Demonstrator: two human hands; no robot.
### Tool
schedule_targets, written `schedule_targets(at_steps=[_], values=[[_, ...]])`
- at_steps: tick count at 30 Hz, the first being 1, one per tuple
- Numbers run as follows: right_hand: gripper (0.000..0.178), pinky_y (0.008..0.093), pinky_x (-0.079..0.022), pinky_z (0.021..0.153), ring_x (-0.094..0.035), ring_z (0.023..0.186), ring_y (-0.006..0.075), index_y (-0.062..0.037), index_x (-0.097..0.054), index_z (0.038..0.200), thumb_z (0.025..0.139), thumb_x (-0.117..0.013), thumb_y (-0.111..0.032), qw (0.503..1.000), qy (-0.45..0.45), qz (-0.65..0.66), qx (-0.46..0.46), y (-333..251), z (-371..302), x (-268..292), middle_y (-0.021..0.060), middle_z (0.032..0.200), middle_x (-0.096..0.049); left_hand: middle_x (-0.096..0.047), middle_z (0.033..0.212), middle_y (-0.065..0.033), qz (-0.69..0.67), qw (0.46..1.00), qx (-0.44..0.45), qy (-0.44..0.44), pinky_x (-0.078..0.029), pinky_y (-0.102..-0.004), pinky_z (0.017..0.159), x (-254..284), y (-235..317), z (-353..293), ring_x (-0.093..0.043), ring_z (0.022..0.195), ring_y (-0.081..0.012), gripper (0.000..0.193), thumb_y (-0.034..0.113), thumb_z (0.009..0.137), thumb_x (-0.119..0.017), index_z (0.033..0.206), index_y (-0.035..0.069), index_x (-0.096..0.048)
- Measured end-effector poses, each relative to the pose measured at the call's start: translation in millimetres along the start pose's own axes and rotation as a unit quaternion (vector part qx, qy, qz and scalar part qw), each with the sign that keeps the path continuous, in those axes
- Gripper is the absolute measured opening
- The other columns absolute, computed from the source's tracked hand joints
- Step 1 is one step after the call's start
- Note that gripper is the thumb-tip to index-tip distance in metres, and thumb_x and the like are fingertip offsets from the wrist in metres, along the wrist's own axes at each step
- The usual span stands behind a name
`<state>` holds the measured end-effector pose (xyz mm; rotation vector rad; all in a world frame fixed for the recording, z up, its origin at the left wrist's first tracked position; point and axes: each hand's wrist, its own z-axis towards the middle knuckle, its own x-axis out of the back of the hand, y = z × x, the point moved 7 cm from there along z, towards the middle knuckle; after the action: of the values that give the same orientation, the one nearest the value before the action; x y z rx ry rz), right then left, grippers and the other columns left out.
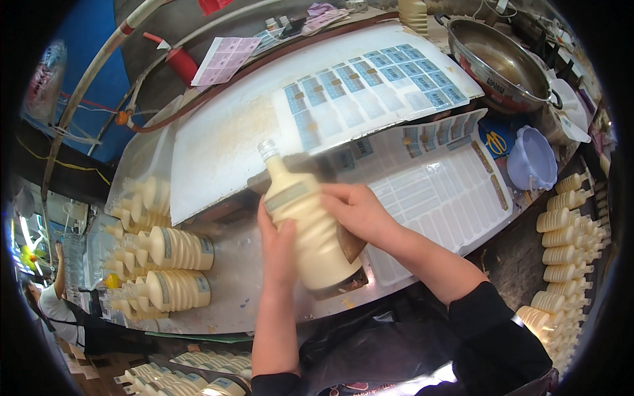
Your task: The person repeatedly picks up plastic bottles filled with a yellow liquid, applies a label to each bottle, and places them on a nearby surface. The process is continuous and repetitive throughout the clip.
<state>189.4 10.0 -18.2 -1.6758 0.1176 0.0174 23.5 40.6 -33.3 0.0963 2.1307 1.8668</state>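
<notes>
A cream-coloured bottle (pixel 310 221) with a clear threaded neck and ridged sides lies tilted before me, its neck pointing away. My left hand (pixel 277 244) wraps its left side, thumb along the front. Against the bottle's right shoulder press the fingers of my right hand (pixel 356 208), near the end of a greyish label band (pixel 290 197). The tips of those fingers are slightly blurred, so I cannot tell whether they also pinch the label. Beneath the bottle, a brown support (pixel 350 244) shows in part at both sides.
Blue labels (pixel 370 72) lie in rows on a white board (pixel 218 152); a mostly bare backing sheet (pixel 442 191) is nearer. Cream bottles (pixel 178 290) stand at left, more (pixel 561 231) at right. A lilac bucket (pixel 531 158), yellow-handled scissors (pixel 495 143) and metal pan (pixel 495 59) sit at right.
</notes>
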Motion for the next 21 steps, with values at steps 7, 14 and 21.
schedule_targets(at_steps=[7, 14, 21], values=[[0.034, 0.0273, -0.054, 0.085, -0.067, 0.097, 0.0106, -0.0007, -0.066, 0.130, 0.102, -0.056, -0.017, 0.999, 0.022, -0.043, 0.012, -9, -8, 0, 0.0084, 0.107, -0.075, -0.048, 0.147, -0.0175, -0.061, 0.998, -0.008, -0.032, -0.047, -0.0423, 0.109, -5, -1, -2, -0.054, 0.131, -0.0291, 0.067, 0.015, 0.098, -0.049, 0.159, 0.007, -0.024], [0.042, 0.0265, -0.052, 0.084, -0.066, 0.100, 0.0126, 0.0009, -0.062, 0.135, 0.097, -0.063, -0.018, 1.000, 0.019, -0.002, -0.009, 10, 4, 10, 0.0109, 0.111, -0.072, -0.046, 0.145, -0.0195, 0.024, 0.999, -0.023, 0.003, -0.047, -0.0393, 0.106, -2, 4, -3, -0.053, 0.128, -0.0272, 0.078, 0.017, 0.095, -0.056, 0.161, 0.004, -0.017], [0.041, 0.0308, -0.051, 0.073, -0.062, 0.080, 0.0145, -0.0008, -0.065, 0.115, 0.092, -0.071, -0.034, 0.997, 0.054, -0.054, -0.005, -13, 31, 7, 0.0063, 0.086, -0.065, -0.063, 0.125, -0.0088, -0.058, 0.995, 0.021, 0.073, -0.048, -0.0356, 0.104, 15, 13, 14, -0.061, 0.116, -0.0189, 0.036, 0.024, 0.109, -0.049, 0.139, 0.003, -0.052]])
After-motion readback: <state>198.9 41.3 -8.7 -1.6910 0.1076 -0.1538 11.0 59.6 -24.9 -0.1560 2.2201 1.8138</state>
